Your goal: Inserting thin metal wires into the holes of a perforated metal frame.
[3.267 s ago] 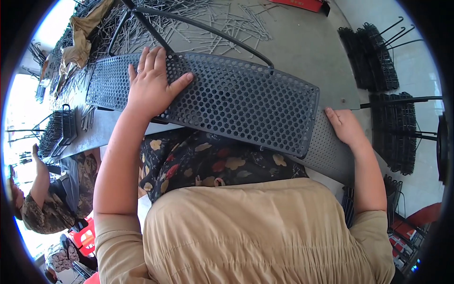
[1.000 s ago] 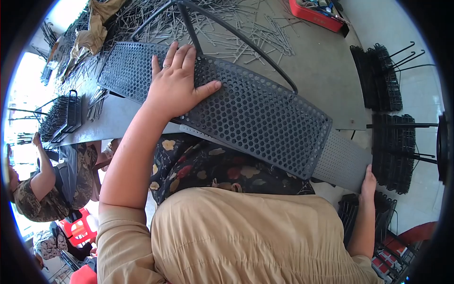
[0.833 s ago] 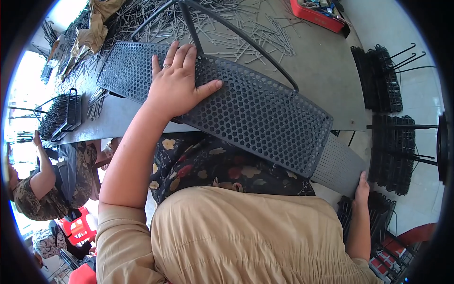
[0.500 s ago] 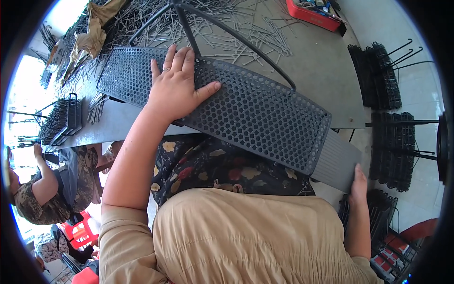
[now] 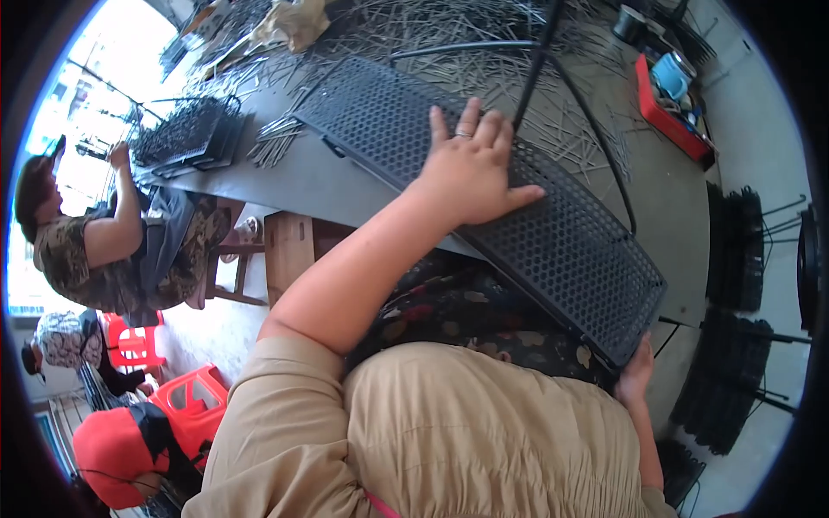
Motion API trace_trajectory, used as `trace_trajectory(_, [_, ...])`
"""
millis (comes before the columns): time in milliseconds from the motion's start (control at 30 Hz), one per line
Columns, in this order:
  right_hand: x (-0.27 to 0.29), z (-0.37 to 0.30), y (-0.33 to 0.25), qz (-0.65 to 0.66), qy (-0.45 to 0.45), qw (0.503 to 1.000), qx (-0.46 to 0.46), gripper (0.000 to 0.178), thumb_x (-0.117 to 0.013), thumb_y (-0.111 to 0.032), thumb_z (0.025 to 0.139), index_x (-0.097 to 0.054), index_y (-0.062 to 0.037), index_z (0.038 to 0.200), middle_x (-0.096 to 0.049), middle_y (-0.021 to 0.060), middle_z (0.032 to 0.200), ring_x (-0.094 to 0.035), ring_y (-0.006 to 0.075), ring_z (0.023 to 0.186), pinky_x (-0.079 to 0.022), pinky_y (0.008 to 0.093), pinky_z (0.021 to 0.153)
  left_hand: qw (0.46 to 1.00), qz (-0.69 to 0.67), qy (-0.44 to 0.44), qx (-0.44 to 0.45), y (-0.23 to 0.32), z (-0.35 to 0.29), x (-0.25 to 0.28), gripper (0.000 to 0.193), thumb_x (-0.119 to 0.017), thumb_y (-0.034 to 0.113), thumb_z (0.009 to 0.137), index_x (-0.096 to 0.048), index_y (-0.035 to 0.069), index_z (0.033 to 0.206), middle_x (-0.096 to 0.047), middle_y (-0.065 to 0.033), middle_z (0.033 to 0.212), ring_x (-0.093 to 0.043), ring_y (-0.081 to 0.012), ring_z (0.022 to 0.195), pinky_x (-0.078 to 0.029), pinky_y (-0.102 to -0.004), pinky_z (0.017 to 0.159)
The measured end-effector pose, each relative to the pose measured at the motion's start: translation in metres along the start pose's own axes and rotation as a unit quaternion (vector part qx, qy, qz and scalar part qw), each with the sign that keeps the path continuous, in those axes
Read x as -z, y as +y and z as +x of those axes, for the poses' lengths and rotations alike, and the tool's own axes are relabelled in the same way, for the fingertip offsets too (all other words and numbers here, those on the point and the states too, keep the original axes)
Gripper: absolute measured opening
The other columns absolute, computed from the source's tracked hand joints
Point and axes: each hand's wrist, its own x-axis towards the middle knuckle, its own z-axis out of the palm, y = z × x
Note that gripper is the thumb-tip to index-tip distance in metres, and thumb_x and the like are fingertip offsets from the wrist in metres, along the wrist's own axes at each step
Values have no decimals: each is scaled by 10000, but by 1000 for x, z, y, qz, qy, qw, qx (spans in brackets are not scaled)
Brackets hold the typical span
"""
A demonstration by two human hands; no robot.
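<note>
A long black perforated metal panel [image 5: 561,250] with a raised rim slants across the near table edge and over my lap. Bent black metal rods [image 5: 596,112] rise from its far side like a frame. My left hand [image 5: 471,173] lies flat on the panel, fingers spread and thumb pointing right. At the panel's near right corner, my right hand [image 5: 636,373] touches the end edge. Most of its fingers are hidden behind that corner, so its grip does not show.
Loose thin metal rods [image 5: 449,43] cover the far table [image 5: 302,186]. A red tray [image 5: 669,121] holds a light blue mug [image 5: 672,76]. Stacked black racks [image 5: 732,250] stand at right. Another person [image 5: 112,233] sits at left, beyond a wooden stool [image 5: 289,250] and near red chairs [image 5: 190,401].
The grey ribbed sheet that stuck out from under the panel's right end is now out of sight. My right hand has come up to the panel's edge. The view has shifted left.
</note>
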Motion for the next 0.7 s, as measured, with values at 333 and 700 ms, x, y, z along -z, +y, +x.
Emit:
trace_trajectory(333, [-24, 25, 38, -193, -93, 952, 219, 385, -467, -204, 993, -505, 20, 1304, -595, 116, 1239, -578, 211, 1124, -462, 345, 966, 1000, -16, 10, 6, -2, 1, 17, 947, -509, 683, 824, -390, -65, 1393, -383, -187, 1450, -227, -395, 1421, -176, -698, 1073])
trace_trajectory(700, [-36, 27, -40, 175, -101, 979, -17, 467, -506, -349, 980, -544, 12, 1275, -618, 139, 1213, -619, 257, 1069, -489, 401, 939, 945, -161, 232, 167, -131, -40, 60, 481, -765, 213, 745, -598, -5, 1140, -585, -197, 1187, -519, -379, 1156, -416, -440, 996])
